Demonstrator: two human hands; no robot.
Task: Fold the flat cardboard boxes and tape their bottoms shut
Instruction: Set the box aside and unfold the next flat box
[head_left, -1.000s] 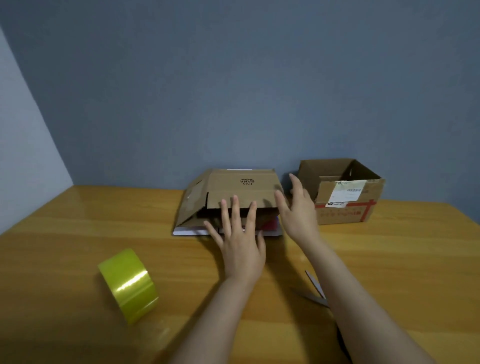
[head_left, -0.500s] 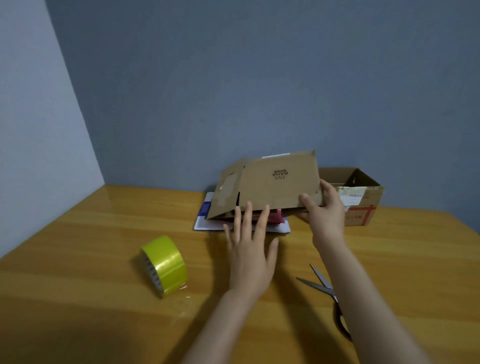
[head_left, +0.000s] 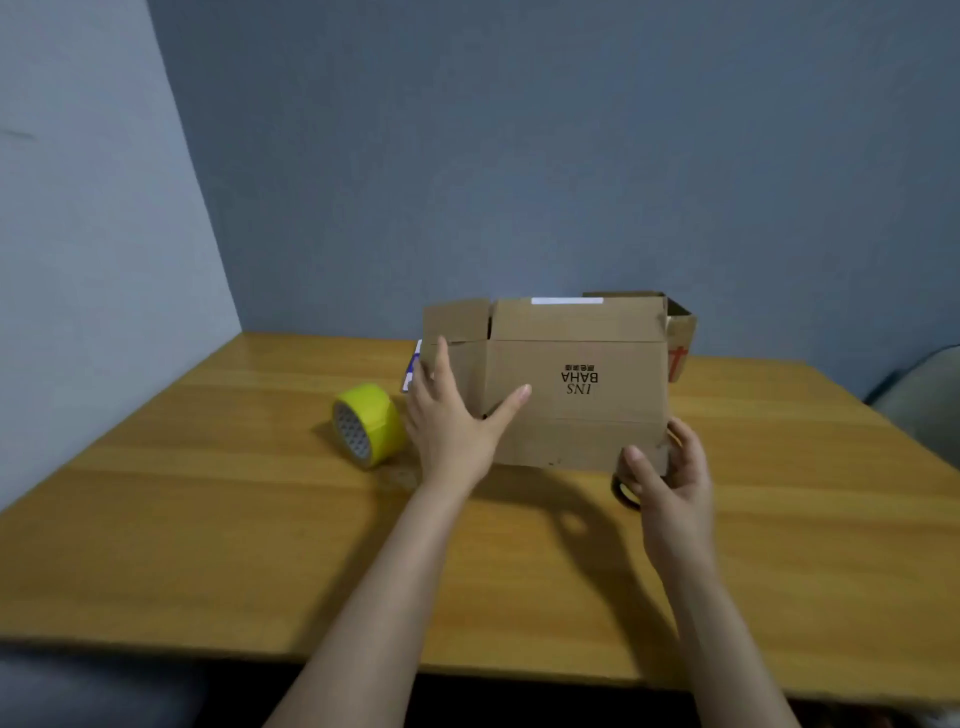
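Right grip (head_left: 670, 483) pinches box (head_left: 576, 431) corner; print inverted, long axis horizontal.

A plain room, likely a home: a wooden tabletop (head_left: 208, 493) set in a corner of bare blue-grey walls (head_left: 519, 156), a yellow tape roll (head_left: 370, 422) at ten o'clock, something grey and cushioned (head_left: 927, 397) at three o'clock.

The flat cardboard box (head_left: 571, 384) has come up off the stack (head_left: 412, 371) where it lay a second ago; half a second ago it was tilted, now it stands on edge in the air, printed face toward the person; the left hand (head_left: 452, 421), then off it, now presses its left panel, thumb spread across the front; the right hand (head_left: 670, 478) has moved down to pinch the lower right corner, hiding most of the scissors (head_left: 623, 491).
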